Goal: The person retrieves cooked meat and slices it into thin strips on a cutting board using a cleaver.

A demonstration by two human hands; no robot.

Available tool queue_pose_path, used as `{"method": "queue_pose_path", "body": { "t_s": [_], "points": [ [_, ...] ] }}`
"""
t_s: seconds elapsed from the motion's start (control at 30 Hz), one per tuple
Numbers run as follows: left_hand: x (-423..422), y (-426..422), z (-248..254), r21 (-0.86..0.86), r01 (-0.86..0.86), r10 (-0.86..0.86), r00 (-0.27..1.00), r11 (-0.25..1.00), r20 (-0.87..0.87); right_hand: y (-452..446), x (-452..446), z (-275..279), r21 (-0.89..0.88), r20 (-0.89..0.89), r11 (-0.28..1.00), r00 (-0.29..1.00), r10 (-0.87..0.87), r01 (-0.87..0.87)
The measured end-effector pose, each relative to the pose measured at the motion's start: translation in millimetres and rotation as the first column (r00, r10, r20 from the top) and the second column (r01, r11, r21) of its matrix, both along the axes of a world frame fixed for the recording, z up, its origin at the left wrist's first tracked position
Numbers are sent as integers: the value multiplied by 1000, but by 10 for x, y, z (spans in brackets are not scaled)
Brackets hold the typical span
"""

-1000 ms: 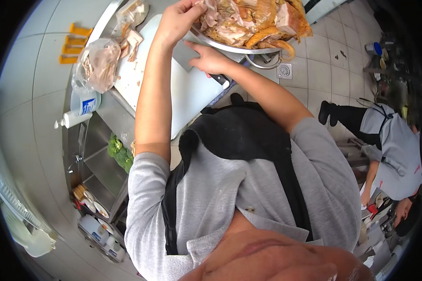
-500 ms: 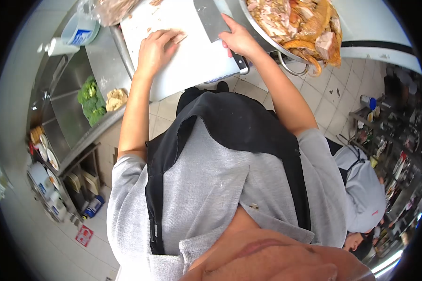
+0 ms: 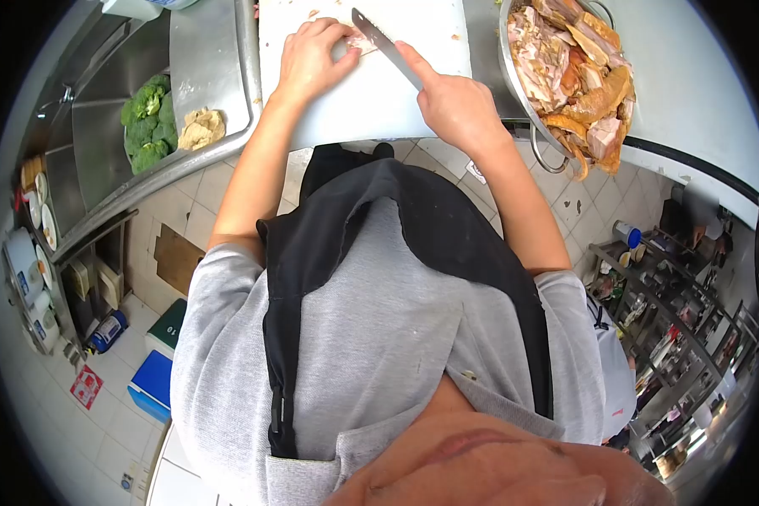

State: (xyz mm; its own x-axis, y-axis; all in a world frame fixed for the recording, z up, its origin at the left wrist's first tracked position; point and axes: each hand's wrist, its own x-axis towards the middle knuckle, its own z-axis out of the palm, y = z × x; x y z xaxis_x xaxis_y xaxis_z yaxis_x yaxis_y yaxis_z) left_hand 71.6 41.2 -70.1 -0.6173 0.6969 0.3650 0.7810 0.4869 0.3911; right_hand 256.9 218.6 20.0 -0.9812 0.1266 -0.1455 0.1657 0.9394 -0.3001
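Note:
A white cutting board (image 3: 371,114) lies in front of me. My left hand (image 3: 314,61) is pressed on it at the far side, fingers bent and holding down a small pale piece of meat (image 3: 363,42). My right hand (image 3: 462,108) grips a cleaver (image 3: 390,49), its fingers closed round the handle, which is hidden in the fist. The blade stands nearly edge-on, its tip end slanting up and left beside the meat. A few small scraps lie on the board.
Right of the board stands a round metal pan (image 3: 514,78) heaped with cut cooked meat (image 3: 578,76). To the left, broccoli (image 3: 150,126) and a pale yellowish lump (image 3: 201,129) lie by the metal sink (image 3: 101,126). Behind on the right are crowded shelves (image 3: 675,312) and another person's grey sleeve (image 3: 617,371).
The cleaver has turned from lying flat to edge-on and come over to the meat by my left hand. The camera view has shifted, so the board and pan sit differently in the picture.

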Motion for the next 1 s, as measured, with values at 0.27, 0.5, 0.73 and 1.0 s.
{"method": "queue_pose_path", "body": {
  "t_s": [0.27,0.5,0.73,1.0],
  "points": [
    [-73,21,-115,89,26,-27,1000,996,12,41,-8,35,128,35,986,994,103,-107],
    [-72,29,-56,44,20,-21,999,999,28,33,-123,-95,117,77,990,995,65,-74],
    [-26,7,-105,85,6,-7,1000,996,18,126,-235,-196,53,-36,997,998,60,-58],
    [-33,41,-139,114,0,4,999,994,-35,30,-146,-33,73,32,996,998,50,-52]
  ]
}}
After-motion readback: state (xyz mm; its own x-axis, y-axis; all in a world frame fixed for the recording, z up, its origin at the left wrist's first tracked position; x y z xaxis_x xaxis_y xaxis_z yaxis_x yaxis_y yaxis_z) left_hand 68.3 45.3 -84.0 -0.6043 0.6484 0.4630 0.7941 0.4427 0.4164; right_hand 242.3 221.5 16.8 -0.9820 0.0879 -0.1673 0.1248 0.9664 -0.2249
